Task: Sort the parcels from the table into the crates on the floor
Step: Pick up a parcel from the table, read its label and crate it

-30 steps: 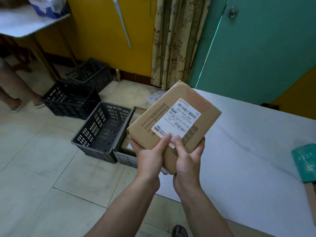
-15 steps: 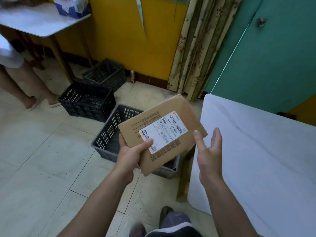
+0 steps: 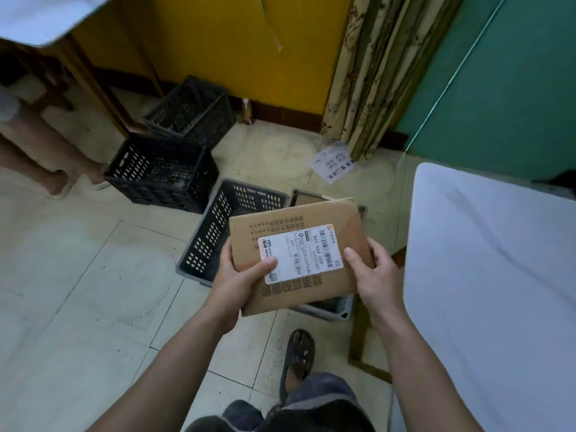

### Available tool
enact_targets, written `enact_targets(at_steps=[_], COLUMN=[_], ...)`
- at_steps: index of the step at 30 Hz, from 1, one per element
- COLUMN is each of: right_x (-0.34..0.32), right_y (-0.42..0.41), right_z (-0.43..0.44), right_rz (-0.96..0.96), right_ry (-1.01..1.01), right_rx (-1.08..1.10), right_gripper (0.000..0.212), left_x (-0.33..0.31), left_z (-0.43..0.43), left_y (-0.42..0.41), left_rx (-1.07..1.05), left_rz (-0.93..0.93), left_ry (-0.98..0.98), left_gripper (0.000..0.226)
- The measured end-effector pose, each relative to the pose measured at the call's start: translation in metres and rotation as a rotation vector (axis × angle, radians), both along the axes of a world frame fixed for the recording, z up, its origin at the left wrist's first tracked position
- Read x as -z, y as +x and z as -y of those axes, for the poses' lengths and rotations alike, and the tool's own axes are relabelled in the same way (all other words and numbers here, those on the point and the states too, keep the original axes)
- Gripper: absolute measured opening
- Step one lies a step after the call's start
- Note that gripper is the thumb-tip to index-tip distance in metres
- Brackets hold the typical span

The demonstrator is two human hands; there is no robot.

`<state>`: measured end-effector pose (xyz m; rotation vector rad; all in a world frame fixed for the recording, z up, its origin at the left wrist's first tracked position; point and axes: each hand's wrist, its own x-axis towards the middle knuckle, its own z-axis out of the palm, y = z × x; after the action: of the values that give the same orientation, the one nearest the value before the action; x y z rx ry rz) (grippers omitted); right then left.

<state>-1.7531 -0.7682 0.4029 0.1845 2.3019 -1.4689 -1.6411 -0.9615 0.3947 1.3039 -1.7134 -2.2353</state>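
- Above the floor, just left of the bench (image 3: pixel 492 275), a flat brown cardboard parcel (image 3: pixel 299 294) is held in the air by both hands, label side up.
- The left hand (image 3: pixel 240 282) grips the parcel's left edge. Its thumb lies across the lower left corner of the white shipping label (image 3: pixel 300 255), and its fingers are tucked underneath, out of sight.
- The right hand (image 3: pixel 374 275) grips the parcel's right edge. The thumb is on top beside the label's barcode, and the fingers (image 3: pixel 378 251) curl round the side.
- The parcel hangs over two crates that stand side by side on the tiled floor. It covers the near right part of a dark grey slotted crate (image 3: pixel 218 232).
- It also hides most of a lighter crate (image 3: pixel 336 310) next to the bench leg. At that crate's far corner something brown and flat shows inside.
- Two black crates stand farther off, one (image 3: pixel 162 173) near the dark grey crate and one (image 3: pixel 193 110) behind it close to the yellow wall.
- A white cloth covers the bench.
- A printed sheet of paper (image 3: pixel 333 163) lies on the floor at the foot of a patterned curtain (image 3: pixel 374 73).
- Another person's bare legs (image 3: pixel 40 157) stand at the left.
- The wearer's sandalled foot (image 3: pixel 299 353) shows below the parcel.
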Motion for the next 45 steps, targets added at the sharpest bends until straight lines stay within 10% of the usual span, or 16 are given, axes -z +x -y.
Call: enact_targets(at_steps=[45], right_x=[0.399], right_y=[-0.100], right_z=[0.074], right_rz=[0.429], right_ry=[0.165], right_rx=[0.349], right_gripper=[0.064], left_x=[0.396], left_z=[0.077], left_y=[-0.165], left_rx=[0.567], left_rz=[0.372], left_ry=[-0.274], left_gripper=[0.079])
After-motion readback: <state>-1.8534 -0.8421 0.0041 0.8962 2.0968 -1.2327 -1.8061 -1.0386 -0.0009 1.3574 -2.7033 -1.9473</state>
